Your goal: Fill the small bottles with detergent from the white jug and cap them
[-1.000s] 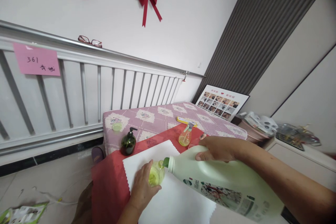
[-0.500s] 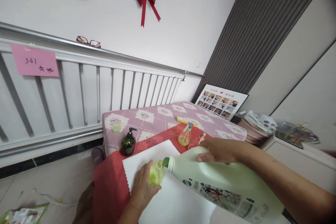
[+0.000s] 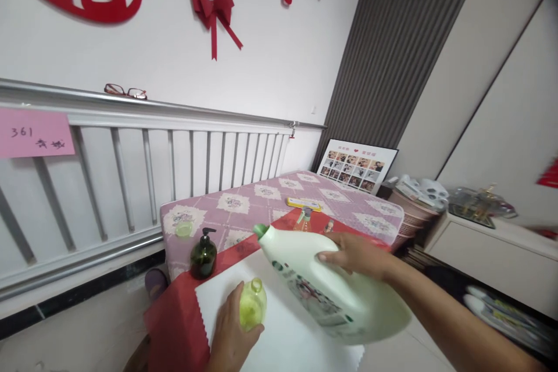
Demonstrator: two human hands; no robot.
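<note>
My left hand (image 3: pixel 235 325) is wrapped around a small clear yellow-green bottle (image 3: pixel 253 306). Its uncapped neck points up, and some liquid shows inside. In my right hand (image 3: pixel 355 256) is a large pale green detergent jug (image 3: pixel 318 285), held by its handle. The jug is tilted, with its green spout above the small bottle's neck and apart from it. A white sheet (image 3: pixel 279 354) with a scalloped edge lies under both. Left of the sheet stands a dark green pump bottle (image 3: pixel 203 254).
On the red cloth (image 3: pixel 174 314) behind the jug is a partly hidden spray bottle (image 3: pixel 305 219). A yellow box (image 3: pixel 304 204) and a pale green cap-like piece (image 3: pixel 183 229) lie on the patterned tablecloth (image 3: pixel 265 192). A white railing (image 3: pixel 183 157) runs behind the table.
The jug's spout has lifted away from the small bottle's mouth, and the jug is more upright. The small bottle now stands straighter in my left hand. The view has shifted to the right.
</note>
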